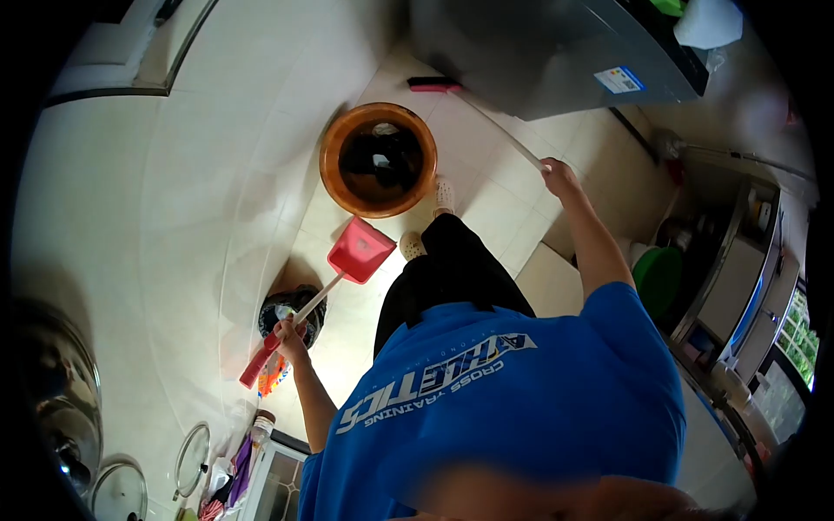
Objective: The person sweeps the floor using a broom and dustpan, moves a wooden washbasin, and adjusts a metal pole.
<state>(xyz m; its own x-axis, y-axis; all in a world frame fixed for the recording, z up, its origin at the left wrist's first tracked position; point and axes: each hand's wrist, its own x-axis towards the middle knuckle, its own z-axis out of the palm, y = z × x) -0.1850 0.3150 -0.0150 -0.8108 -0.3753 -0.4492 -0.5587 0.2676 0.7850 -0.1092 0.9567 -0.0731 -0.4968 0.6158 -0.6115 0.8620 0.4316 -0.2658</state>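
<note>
My left hand is closed round the handle of a red dustpan, whose pan hangs over the floor just below a brown basin. My right hand grips the pale stick of a broom. The broom's red and black head rests on the floor by the grey appliance, above and right of the basin. Dark items lie inside the round brown basin, near my feet.
A bin with a black bag stands beneath my left hand. The grey appliance is at the top. Shelves and a green round object are at the right. Pot lids hang at the lower left. Pale wall fills the left side.
</note>
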